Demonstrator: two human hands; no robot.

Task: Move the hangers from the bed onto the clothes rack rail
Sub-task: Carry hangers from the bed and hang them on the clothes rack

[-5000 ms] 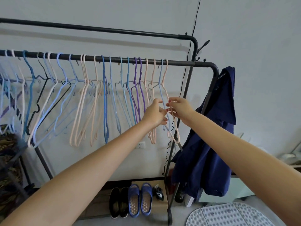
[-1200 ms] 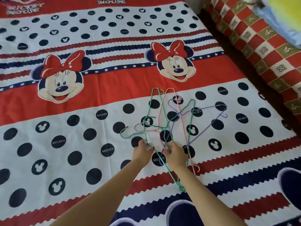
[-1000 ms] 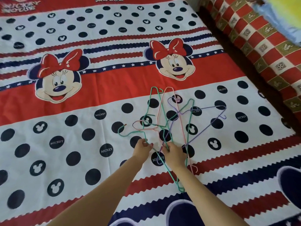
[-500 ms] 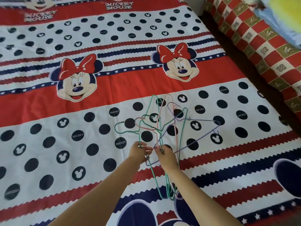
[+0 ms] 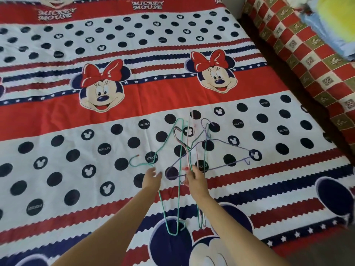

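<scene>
Several thin wire hangers lie tangled on the Mickey-print bed sheet [image 5: 76,150]: a green hanger [image 5: 169,139], a pink hanger [image 5: 187,143] and a purple hanger [image 5: 226,144]. My right hand [image 5: 196,182] pinches the bunched green and pink wires near their middle. Their lower ends hang toward me, off the sheet. My left hand [image 5: 152,179] has its fingers stretched out and touches the green hanger just below its hook [image 5: 134,158]. The purple hanger still spreads flat to the right. The clothes rack is out of view.
A red-and-olive checked cover [image 5: 307,60] runs along the right side, across a dark gap from the bed. Yellow and blue fabric [image 5: 336,16] lies on it at the top right.
Five seconds ago both hands were at the rack's hangers. Over the last second the hangers were drawn together and partly lifted, and my left hand's fingers have loosened.
</scene>
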